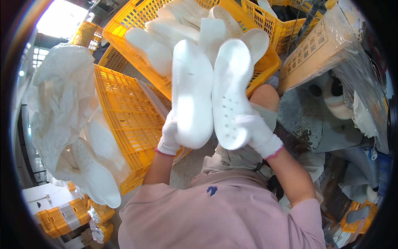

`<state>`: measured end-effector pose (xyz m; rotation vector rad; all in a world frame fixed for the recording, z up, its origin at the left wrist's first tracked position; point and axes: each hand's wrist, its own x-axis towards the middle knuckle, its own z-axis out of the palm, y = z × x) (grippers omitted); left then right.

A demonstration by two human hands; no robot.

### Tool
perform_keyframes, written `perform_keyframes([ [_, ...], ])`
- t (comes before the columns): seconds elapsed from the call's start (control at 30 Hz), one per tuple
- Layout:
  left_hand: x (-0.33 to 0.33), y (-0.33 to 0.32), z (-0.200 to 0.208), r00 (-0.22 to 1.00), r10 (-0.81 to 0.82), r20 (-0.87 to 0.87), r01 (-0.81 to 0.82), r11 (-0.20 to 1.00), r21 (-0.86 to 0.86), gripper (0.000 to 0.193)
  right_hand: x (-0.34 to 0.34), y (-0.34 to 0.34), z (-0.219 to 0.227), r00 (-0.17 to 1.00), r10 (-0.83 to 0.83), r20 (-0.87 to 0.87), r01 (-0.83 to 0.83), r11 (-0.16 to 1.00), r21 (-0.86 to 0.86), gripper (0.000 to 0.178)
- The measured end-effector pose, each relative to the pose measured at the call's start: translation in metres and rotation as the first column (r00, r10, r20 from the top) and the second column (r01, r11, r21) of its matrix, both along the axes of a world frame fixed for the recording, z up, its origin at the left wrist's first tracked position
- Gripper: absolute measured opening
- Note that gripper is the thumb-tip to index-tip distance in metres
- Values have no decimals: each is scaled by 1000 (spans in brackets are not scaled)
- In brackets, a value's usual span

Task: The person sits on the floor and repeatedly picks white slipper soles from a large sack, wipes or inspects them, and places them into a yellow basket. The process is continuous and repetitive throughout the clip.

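Note:
Two white shoe insoles are held up side by side in front of me, toes pointing away. My left hand, in a white knit glove with a pink cuff, grips the heel end of the left insole, whose face is smooth. In the same kind of glove, my right hand is closed on the lower part of the right insole, its thumb across the face, which has rows of small dimples. The long inner edges of the two insoles meet or nearly meet. Behind them, a yellow plastic crate holds many more white insoles.
At left stands another yellow crate with a clear plastic bag and large white insoles. A cardboard box in plastic wrap and a grey worn metal piece are at right. Another yellow crate is behind.

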<state>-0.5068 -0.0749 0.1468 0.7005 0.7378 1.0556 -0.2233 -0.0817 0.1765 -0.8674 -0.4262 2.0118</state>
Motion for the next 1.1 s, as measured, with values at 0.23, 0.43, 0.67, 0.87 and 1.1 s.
perform_keyframes([
  [0.23,15,19,-12,930,291,226,-301,953,13,78,5,55,21,862,-66,502,-56,973,225,66],
  [0.43,86,9,14,891,316,-327,-265,945,193,67,-15,16,26,872,-179,455,-174,756,631,110],
  [0.67,59,-39,-2,978,-170,118,199,929,-311,98,26,-71,-9,940,-184,288,133,973,189,71],
  [0.87,54,35,-16,917,139,-373,-78,982,173,73,116,-158,-18,477,-33,878,-207,967,149,53],
  [1.1,142,126,-35,260,800,-541,377,432,819,48,159,-312,11,572,-442,691,602,798,12,55],
])
